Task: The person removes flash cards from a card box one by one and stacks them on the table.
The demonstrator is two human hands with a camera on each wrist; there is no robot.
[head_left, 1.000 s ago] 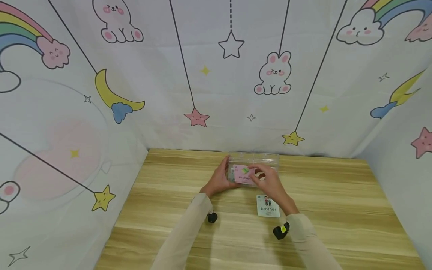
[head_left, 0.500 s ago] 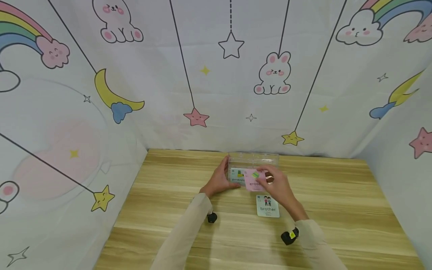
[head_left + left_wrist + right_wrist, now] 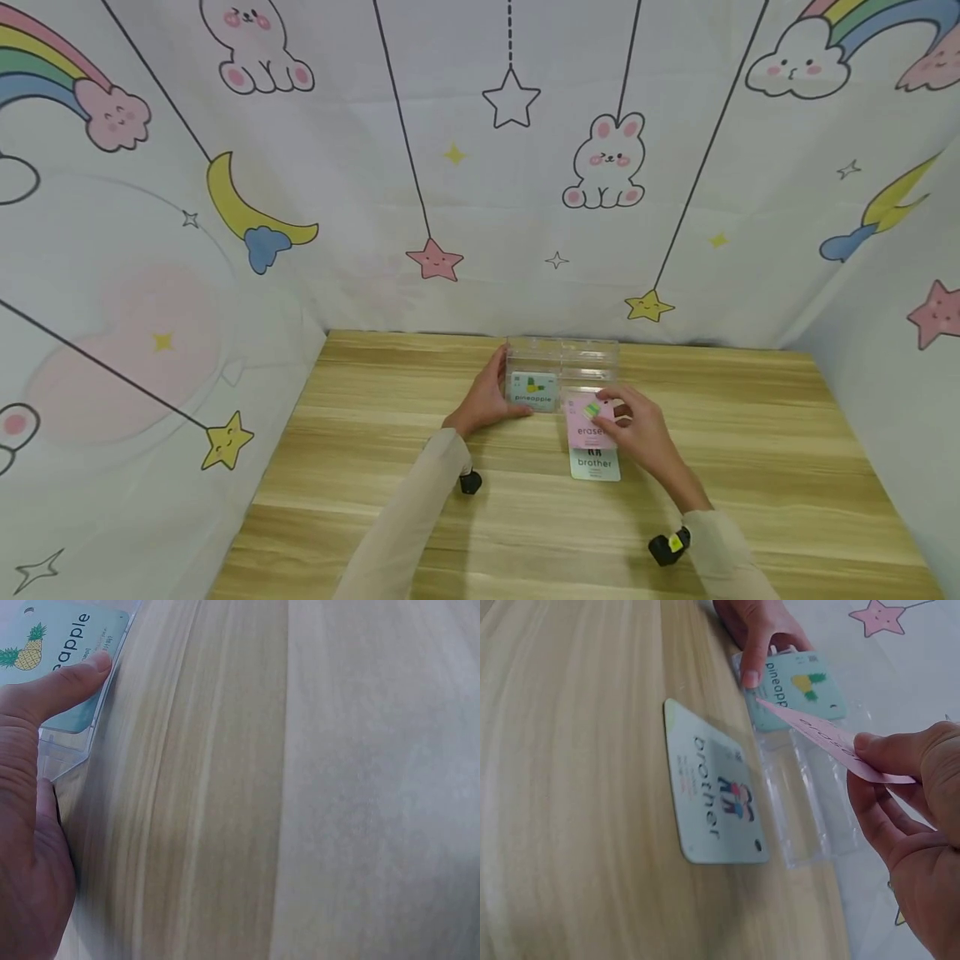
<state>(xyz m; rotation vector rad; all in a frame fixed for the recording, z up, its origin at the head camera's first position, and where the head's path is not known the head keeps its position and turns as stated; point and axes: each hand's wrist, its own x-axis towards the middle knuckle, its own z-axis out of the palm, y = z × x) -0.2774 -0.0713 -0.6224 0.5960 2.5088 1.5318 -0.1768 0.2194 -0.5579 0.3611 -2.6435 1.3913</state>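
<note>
My left hand grips the left end of a clear plastic card holder, thumb at its front edge. A pale green pineapple flashcard sits in the holder's left front compartment; in the left wrist view the thumb lies over its lower edge. With thumb and fingers, my right hand pinches a pink eraser flashcard in front of the holder's right half. The right wrist view shows this card tilted and raised off the table. Below it, a brother flashcard lies flat on the table, its upper part hidden in the head view.
The wood-grain table reaches back to a white cloth backdrop printed with stars, bunnies and rainbows. The holder stands near the table's back edge. Black wrist cameras hang below both sleeves.
My right hand has drawn the eraser card out from over the pineapple card, rightward and toward me, until it overlaps the brother card in view. The left hand stays on the holder.
</note>
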